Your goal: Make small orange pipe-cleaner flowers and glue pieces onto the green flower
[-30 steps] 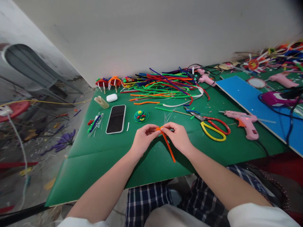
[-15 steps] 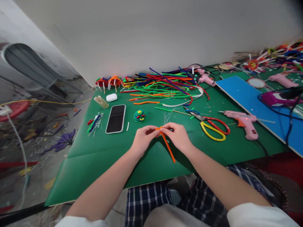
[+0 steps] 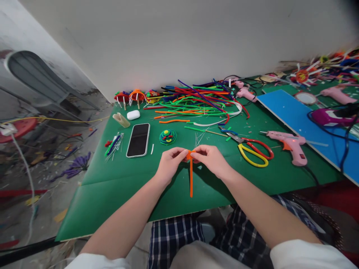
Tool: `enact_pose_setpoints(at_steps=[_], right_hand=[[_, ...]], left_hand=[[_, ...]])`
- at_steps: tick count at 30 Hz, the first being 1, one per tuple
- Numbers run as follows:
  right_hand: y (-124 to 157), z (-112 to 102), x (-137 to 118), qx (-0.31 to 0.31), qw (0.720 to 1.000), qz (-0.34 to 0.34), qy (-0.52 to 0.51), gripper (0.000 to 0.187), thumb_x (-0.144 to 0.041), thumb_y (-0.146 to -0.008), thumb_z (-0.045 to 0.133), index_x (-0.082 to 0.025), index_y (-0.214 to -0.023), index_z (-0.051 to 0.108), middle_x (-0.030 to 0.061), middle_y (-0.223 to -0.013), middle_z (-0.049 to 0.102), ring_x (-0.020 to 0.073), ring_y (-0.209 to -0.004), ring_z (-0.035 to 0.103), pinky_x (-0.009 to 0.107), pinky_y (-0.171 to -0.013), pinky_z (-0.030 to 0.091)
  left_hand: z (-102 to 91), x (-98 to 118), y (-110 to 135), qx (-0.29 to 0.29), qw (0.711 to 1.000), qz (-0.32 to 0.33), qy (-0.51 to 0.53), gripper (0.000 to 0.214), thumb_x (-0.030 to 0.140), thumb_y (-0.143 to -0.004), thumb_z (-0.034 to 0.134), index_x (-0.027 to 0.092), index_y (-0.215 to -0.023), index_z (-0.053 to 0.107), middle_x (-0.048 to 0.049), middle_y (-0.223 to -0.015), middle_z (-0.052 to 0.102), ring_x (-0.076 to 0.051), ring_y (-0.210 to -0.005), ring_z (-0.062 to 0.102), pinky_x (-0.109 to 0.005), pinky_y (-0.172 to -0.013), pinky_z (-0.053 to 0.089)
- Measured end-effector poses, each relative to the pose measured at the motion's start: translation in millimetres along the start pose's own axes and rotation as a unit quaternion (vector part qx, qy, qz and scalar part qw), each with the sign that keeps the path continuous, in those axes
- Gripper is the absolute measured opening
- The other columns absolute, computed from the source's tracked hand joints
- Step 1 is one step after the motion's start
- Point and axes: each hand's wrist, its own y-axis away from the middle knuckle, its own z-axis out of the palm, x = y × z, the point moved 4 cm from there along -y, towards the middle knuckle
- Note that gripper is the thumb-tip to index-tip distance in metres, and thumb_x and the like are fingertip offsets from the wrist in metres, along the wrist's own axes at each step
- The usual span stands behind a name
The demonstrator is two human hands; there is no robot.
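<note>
Between my two hands is an orange pipe cleaner (image 3: 191,179), bent into a small knot or coil at the top with a straight tail hanging toward me. My left hand (image 3: 173,162) pinches the left side of the bent part, thumb against fingers. From the other side my right hand (image 3: 209,160) pinches it too, close to where the tail leaves. Fingertips cover much of the coiled part. Just beyond the hands lie thin white sticks (image 3: 198,139). A round coiled piece in green and blue with a yellow top (image 3: 167,137) rests behind my left hand.
Scissors (image 3: 254,147) and a pink glue gun (image 3: 291,144) lie on the right, near a blue board (image 3: 297,112). A phone (image 3: 138,140), white case (image 3: 133,114) and beige tube (image 3: 121,120) are on the left. A pile of coloured pipe cleaners (image 3: 193,97) lines the wall.
The orange tail has swung from slanting right to hanging straight toward me. Both hands keep their pinch on the bent part, and the view has shifted slightly.
</note>
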Motion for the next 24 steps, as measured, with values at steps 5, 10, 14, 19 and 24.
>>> enact_pose_setpoints(at_steps=[5, 10, 14, 19, 24], right_hand=[[1.2, 1.7, -1.0, -0.030, 0.998, -0.018, 0.047, 0.014, -0.031, -0.073, 0.058, -0.017, -0.073, 0.059, 0.0007, -0.070, 0.063, 0.0112, -0.061, 0.058, 0.025, -0.059, 0.047], [3.3, 4.1, -2.4, -0.039, 0.992, -0.029, 0.116, 0.014, -0.030, -0.076, 0.054, -0.017, -0.073, 0.060, -0.0002, -0.065, 0.061, 0.0115, -0.059, 0.057, 0.024, -0.056, 0.043], [0.8, 4.5, -0.8, -0.039, 0.995, -0.031, 0.091, 0.015, -0.031, -0.076, 0.054, -0.017, -0.074, 0.059, 0.0004, -0.070, 0.061, 0.0119, -0.063, 0.057, 0.025, -0.060, 0.044], [-3.3, 1.5, 2.2, -0.011, 0.999, -0.031, 0.032, 0.019, -0.035, -0.076, 0.054, -0.017, -0.078, 0.057, -0.0005, -0.071, 0.058, 0.0112, -0.065, 0.055, 0.025, -0.063, 0.046], [-0.9, -1.8, -3.2, 0.026, 0.997, -0.053, 0.055, 0.018, -0.034, -0.079, 0.049, -0.018, -0.080, 0.057, -0.0001, -0.076, 0.059, 0.0110, -0.068, 0.054, 0.025, -0.064, 0.044]], left_hand=[[-1.1, 1.2, 1.1, -0.009, 0.999, 0.009, -0.042, 0.021, 0.035, -0.068, 0.064, 0.014, -0.071, 0.064, -0.0007, -0.064, 0.062, -0.011, -0.061, 0.054, -0.024, -0.061, 0.044], [-1.6, 1.4, 1.4, -0.018, 0.995, 0.038, -0.095, 0.021, 0.035, -0.067, 0.065, 0.015, -0.069, 0.064, -0.0009, -0.064, 0.062, -0.012, -0.062, 0.055, -0.024, -0.061, 0.044], [-3.5, 2.8, 0.4, -0.003, 0.995, 0.037, -0.091, 0.023, 0.037, -0.070, 0.063, 0.015, -0.071, 0.065, -0.0014, -0.066, 0.063, -0.012, -0.062, 0.055, -0.023, -0.060, 0.044], [-1.9, 5.3, 0.9, -0.012, 1.000, 0.022, -0.004, 0.031, 0.042, -0.075, 0.056, 0.014, -0.085, 0.066, -0.0030, -0.071, 0.065, -0.012, -0.063, 0.057, -0.026, -0.064, 0.047], [1.2, 0.2, 2.0, -0.026, 1.000, -0.004, -0.011, 0.026, 0.034, -0.062, 0.070, 0.013, -0.079, 0.065, -0.0032, -0.071, 0.067, -0.015, -0.068, 0.061, -0.030, -0.069, 0.049]])
